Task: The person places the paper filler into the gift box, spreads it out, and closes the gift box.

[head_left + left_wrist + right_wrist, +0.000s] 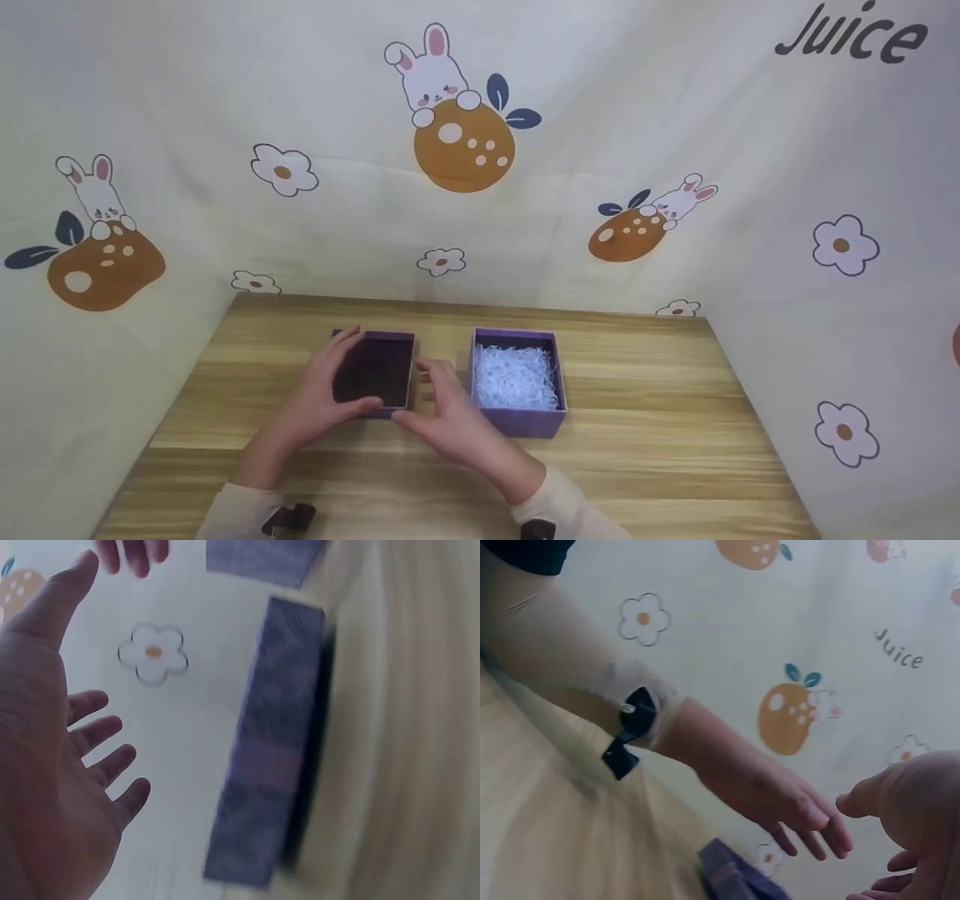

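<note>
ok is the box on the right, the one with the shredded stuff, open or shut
Open: in the head view nothing covers the right-hand box, and its pale shredded filler shows.

I count one box of pale shreds [523,424] and one dark-lined box [375,371] to its left, so two boxes altogether, on one tabletop [645,450]; two hands, the left hand [324,397] and the right hand [457,424], both left of the shreds box; two sleeves [232,517] and two dark wrist pieces [300,517], nearer than that box; on the cloth [600,75] around it, going by the head view, three printed rabbits [433,81], two left of the box, one right; three whole fruits [457,161], split likewise, plus one clipped orange-brown patch [957,345] far right; six leaves [523,114], four left, two right; six flowers [441,262], three either side; one word, "Juice" [855,39], up to the right.
</note>
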`<state>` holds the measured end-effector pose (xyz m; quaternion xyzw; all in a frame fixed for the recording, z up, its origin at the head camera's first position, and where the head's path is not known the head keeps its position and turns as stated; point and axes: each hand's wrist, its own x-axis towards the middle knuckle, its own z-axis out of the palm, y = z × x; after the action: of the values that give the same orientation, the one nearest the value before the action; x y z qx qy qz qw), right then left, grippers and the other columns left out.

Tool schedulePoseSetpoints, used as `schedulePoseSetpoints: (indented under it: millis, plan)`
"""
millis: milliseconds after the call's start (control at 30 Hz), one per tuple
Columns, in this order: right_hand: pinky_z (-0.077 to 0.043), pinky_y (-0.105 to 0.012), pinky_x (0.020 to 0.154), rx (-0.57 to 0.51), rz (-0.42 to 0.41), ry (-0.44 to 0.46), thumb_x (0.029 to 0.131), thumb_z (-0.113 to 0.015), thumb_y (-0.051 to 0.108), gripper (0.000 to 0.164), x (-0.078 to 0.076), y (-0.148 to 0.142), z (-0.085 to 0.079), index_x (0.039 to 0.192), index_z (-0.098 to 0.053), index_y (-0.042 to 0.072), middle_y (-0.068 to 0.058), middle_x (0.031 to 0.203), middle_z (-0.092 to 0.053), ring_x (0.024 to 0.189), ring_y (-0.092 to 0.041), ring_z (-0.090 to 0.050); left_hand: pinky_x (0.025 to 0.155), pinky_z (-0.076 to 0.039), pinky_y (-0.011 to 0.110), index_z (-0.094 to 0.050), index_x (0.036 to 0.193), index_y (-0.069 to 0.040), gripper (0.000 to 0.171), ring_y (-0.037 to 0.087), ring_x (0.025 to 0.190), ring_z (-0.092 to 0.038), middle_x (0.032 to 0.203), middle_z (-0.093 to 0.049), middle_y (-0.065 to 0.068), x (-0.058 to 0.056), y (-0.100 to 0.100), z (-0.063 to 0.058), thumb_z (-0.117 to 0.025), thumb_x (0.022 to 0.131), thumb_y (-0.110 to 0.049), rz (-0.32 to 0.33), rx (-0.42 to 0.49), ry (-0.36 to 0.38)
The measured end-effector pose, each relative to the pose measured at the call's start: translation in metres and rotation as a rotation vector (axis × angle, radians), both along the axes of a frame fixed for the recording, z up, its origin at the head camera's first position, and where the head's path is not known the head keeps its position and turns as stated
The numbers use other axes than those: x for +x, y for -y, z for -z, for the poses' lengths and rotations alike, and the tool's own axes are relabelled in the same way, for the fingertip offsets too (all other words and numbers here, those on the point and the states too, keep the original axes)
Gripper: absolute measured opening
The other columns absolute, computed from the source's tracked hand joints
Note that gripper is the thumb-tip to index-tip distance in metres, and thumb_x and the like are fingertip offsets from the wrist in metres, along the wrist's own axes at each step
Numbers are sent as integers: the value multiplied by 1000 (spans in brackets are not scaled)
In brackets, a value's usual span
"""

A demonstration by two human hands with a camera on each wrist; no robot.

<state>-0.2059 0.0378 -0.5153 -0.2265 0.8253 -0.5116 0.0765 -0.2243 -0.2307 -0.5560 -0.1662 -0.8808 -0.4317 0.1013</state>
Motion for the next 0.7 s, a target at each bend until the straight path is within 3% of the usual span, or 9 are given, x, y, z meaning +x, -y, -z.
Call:
schedulePoseSetpoints:
  millis: [167,433,533,700]
  plan:
    - [-49,-53,121,27,64,-12,98,-87,28,87,-4,18,25,165,-40,-1,-21,158,-49,144,-40,-55,127,-24,76,-38,170,-6,112,52,162,-25,179,-27,22,7,18,13,-100,82,-38,-40,13,39]
    - [-40,-55,127,56,173,-8,90,-92,25,99,-17,34,62,166,-37,-6,-23,157,-50,148,-42,-50,126,-21,78,-20,175,-4,127,59,162,-16,180,-9,31,9,38,27,-97,84,-47,-97,6,222]
    - [-40,-55,127,44,198,3,87,-94,26,101,-21,39,73,166,-38,-4,-20,156,-52,147,-40,-50,126,-21,77,-14,175,-1,131,60,160,-21,178,-12,35,7,43,31,-97,84,-45,-102,4,264]
    - [-40,-53,128,17,222,-9,84,-97,23,102,-26,45,85,165,-40,-3,-19,157,-53,147,-38,-51,131,-18,72,-12,174,3,133,56,158,-30,172,-30,37,4,50,38,-99,83,-39,-100,30,307]
